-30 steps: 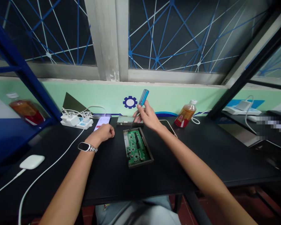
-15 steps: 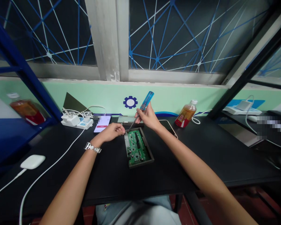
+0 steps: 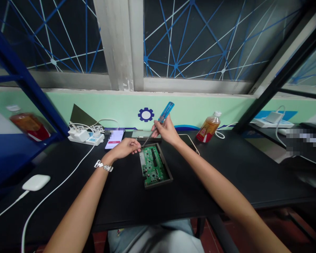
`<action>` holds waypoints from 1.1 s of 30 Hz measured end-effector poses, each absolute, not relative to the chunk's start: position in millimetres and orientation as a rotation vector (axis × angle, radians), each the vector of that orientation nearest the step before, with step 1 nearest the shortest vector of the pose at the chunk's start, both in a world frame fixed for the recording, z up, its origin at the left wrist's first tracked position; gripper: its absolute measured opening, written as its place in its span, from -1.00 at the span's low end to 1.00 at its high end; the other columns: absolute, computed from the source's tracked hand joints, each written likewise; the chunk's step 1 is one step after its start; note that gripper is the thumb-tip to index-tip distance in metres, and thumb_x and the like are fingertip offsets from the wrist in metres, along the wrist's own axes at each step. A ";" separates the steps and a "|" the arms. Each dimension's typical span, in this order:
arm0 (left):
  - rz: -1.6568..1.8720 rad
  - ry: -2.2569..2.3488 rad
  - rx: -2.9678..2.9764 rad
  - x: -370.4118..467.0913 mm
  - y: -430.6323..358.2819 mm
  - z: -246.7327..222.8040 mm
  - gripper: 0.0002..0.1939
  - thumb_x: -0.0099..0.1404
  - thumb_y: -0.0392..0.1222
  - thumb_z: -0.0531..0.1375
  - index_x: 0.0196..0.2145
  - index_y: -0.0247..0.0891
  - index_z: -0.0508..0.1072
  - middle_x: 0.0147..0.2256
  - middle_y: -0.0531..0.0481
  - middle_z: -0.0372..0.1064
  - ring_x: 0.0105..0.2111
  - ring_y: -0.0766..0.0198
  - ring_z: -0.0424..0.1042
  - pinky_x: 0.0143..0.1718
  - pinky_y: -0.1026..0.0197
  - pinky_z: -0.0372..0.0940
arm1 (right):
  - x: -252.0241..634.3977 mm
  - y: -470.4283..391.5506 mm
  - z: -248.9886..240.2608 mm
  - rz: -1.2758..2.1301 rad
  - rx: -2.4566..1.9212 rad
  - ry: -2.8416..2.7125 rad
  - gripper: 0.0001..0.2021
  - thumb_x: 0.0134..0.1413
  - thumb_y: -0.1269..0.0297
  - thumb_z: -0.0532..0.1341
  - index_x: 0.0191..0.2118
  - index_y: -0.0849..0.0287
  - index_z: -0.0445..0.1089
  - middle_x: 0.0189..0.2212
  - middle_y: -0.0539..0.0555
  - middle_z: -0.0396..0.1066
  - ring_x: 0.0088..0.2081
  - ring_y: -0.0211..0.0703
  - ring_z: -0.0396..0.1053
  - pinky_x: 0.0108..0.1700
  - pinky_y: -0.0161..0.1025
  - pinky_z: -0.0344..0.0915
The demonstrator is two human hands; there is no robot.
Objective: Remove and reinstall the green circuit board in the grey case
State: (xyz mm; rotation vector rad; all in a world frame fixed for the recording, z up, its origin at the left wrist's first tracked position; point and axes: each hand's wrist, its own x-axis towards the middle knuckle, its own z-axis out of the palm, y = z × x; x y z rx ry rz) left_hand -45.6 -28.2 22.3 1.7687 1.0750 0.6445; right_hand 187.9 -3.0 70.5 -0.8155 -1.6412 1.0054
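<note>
A screwdriver [image 3: 165, 113] with a clear blue handle is gripped in my right hand [image 3: 166, 130], its shaft slanting down to the left. At its tip, the fingers of my left hand [image 3: 127, 147] are pinched together; whatever they hold is too small to make out. Just below lies a green circuit board [image 3: 154, 163] in a shallow grey metal frame [image 3: 162, 182], flat on the black desk [image 3: 195, 193]. The screwdriver's tip is by the frame's far left corner, close to my left fingertips.
Behind the board lies a flat grey case [image 3: 144, 135]. A lit phone [image 3: 115, 138] and a white power strip [image 3: 85, 136] are at the left, another phone [image 3: 189, 143] and a drink bottle [image 3: 208, 127] at the right. A white charging case [image 3: 36, 182] and cables lie front left.
The screwdriver's tip has lifted slightly and shifted left, off the frame's corner to my left fingertips. The board stays in place.
</note>
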 end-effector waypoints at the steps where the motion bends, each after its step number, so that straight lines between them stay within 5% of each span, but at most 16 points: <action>1: 0.640 1.073 1.770 -45.6 -28.4 22.7 -0.78 0.27 -0.07 0.21 -0.27 -0.31 0.46 -0.31 -0.10 0.54 -0.41 0.31 0.44 -0.30 0.22 0.33 | 188.2 -2.5 71.0 1.008 -0.820 -1.630 -0.58 0.25 -0.02 0.15 0.00 0.01 -0.10 -0.36 -0.01 0.42 -0.56 -0.22 0.46 -0.51 -0.19 0.47; 23: 0.651 1.012 1.782 -46.0 -29.6 24.3 -0.68 0.34 0.03 0.19 -0.21 -0.33 0.46 -0.25 -0.15 0.55 -0.38 0.30 0.43 -0.28 0.21 0.34 | 192.5 -1.7 76.4 1.000 -0.815 -1.578 -0.55 0.24 -0.03 0.15 0.03 0.00 -0.10 -0.38 -0.04 0.39 -0.58 -0.27 0.43 -0.52 -0.23 0.44; 33: 0.674 0.986 1.703 -41.8 -28.8 22.4 -0.70 0.17 -0.06 0.34 -0.24 -0.32 0.46 -0.36 -0.08 0.54 -0.42 0.30 0.45 -0.30 0.20 0.34 | 191.9 -5.5 78.9 0.951 -0.822 -1.608 -0.55 0.25 -0.03 0.15 0.04 -0.01 -0.09 -0.38 -0.02 0.40 -0.57 -0.24 0.42 -0.52 -0.21 0.44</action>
